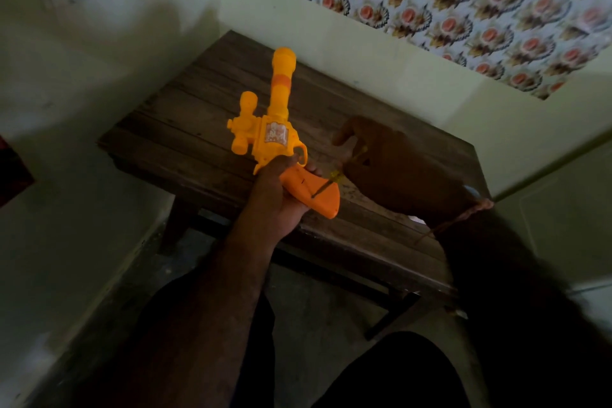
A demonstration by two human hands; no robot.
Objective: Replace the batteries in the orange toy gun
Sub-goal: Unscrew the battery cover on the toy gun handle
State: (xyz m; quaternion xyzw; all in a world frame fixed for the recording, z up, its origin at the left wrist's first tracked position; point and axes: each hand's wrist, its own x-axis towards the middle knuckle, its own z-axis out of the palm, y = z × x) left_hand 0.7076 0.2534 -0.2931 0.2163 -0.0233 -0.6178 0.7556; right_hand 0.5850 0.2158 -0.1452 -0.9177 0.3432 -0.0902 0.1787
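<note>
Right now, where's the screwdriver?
In the head view, right of centre: the screwdriver is in the right hand, its tip on the toy gun handle, which the left hand holds above the wooden table.

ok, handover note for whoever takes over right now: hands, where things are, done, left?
Left hand: gripping the toy gun where the grip meets the body, barrel pointing away, held above the wooden table.
Right hand: holding a small screwdriver, tip on the side of the gun's grip.
Done: gun picked up, screwdriver lined up on the grip.
Left: grip looks still closed, so undo the screw, open it, swap batteries, close it. No batteries visible in this view.
</note>
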